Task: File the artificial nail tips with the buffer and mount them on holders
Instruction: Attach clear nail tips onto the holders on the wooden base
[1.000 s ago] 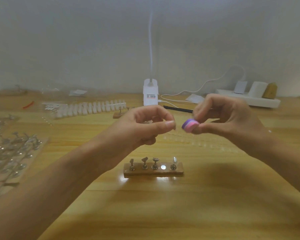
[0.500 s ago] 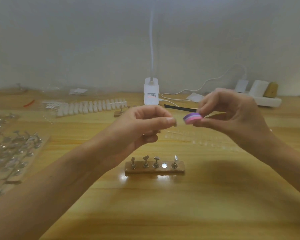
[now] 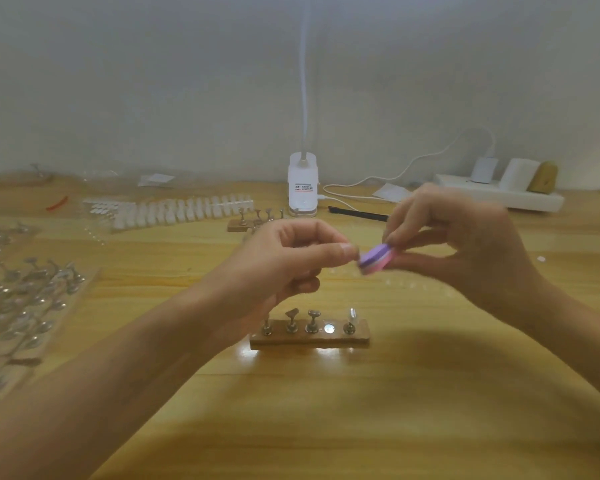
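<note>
My right hand (image 3: 465, 244) pinches a small purple-and-pink buffer block (image 3: 376, 259) above the table. My left hand (image 3: 284, 261) pinches something tiny between thumb and forefinger right against the buffer's left end; the nail tip itself is too small to make out. Below the hands lies a wooden base (image 3: 309, 337) with several metal holders; the rightmost holder (image 3: 350, 320) carries a clear nail tip. A row of clear tips (image 3: 406, 284) lies on the table behind it.
White nail tips (image 3: 174, 211) sit in a long row at the back left, next to a second wooden holder base (image 3: 253, 221). Many loose metal holders (image 3: 25, 299) fill the left side. A white lamp base (image 3: 302, 183), a black tool (image 3: 357, 213) and a power strip (image 3: 499, 195) stand at the back.
The buffer has tilted and moved left, closing up to my left fingertips. Both hands stay raised over the holder base.
</note>
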Demonstrator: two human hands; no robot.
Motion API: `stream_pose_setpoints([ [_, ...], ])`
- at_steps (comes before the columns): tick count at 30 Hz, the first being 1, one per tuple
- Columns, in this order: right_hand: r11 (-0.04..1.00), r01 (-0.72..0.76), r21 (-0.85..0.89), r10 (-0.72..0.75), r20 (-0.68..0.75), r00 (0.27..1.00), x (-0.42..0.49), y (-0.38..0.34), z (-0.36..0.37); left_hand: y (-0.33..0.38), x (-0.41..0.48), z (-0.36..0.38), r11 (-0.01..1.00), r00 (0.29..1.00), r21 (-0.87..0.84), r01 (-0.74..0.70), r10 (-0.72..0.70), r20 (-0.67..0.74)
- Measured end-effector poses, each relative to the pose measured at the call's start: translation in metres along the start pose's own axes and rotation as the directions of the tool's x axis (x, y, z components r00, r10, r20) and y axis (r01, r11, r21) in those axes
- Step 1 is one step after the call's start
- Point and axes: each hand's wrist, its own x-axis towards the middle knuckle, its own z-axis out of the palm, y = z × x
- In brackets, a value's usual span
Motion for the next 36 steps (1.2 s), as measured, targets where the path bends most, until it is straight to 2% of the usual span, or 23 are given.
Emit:
stream_pose_setpoints([
  [2, 0.997, -0.071, -0.007, 0.071, -0.078, 0.994, 0.000, 0.003, -0.006, 0.001, 0.001, -0.002, 1.000, 1.000, 0.016, -0.007, 0.007, -0.021],
  [6, 1.000, 0.016, -0.025, -0.015, 0.052, 0.999, -0.004, 0.005, 0.002, 0.001, -0.002, 0.001, 1.000, 1.000, 0.030, -0.001, 0.000, 0.010],
  [9, 0.995, -0.094, -0.018, 0.093, -0.042, 0.995, 0.000, 0.007, -0.012, 0.001, -0.003, 0.002, 1.000, 1.000, 0.025, -0.010, 0.009, 0.028],
  [11, 0.997, -0.043, -0.071, 0.043, -0.002, 0.999, 0.001, 0.004, -0.011, 0.001, -0.002, 0.003, 1.000, 1.000, -0.017, -0.017, 0.017, 0.004],
  [14, 0.997, 0.068, -0.018, -0.066, 0.102, 0.993, -0.003, -0.005, 0.007, -0.003, -0.002, 0.005, 1.000, 1.000, -0.023, -0.015, 0.014, -0.020],
  [17, 0.999, -0.046, 0.023, 0.047, -0.022, 0.999, 0.000, -0.005, 0.000, -0.003, -0.001, 0.003, 1.000, 0.999, -0.011, -0.008, 0.007, -0.052],
  [19, 0.996, -0.090, 0.017, 0.090, -0.043, 0.995, 0.000, -0.006, -0.002, -0.001, -0.001, 0.000, 1.000, 0.998, 0.005, -0.014, 0.014, -0.069],
  [22, 1.000, 0.014, 0.014, -0.016, 0.088, 0.996, -0.005, -0.009, 0.012, -0.002, -0.002, 0.003, 0.998, 0.999, 0.069, -0.013, 0.016, -0.049],
  [26, 0.994, -0.100, 0.042, 0.101, -0.024, 0.995, -0.001, -0.007, 0.003, 0.000, -0.003, 0.003, 0.994, 0.997, 0.109, -0.028, 0.036, -0.064],
  [30, 1.000, 0.016, 0.020, -0.018, 0.083, 0.996, -0.005, -0.009, 0.012, -0.002, -0.003, 0.004, 0.984, 0.997, 0.167, -0.058, 0.065, -0.038],
  [34, 0.995, -0.091, 0.032, 0.092, -0.018, 0.996, -0.002, -0.006, 0.002, 0.000, -0.002, 0.000, 0.975, 0.993, 0.201, -0.092, 0.104, -0.050],
  [36, 0.998, -0.050, 0.043, 0.048, 0.049, 0.998, -0.003, -0.008, 0.005, -0.001, -0.002, 0.000, 0.970, 0.990, 0.212, -0.120, 0.132, -0.045],
])
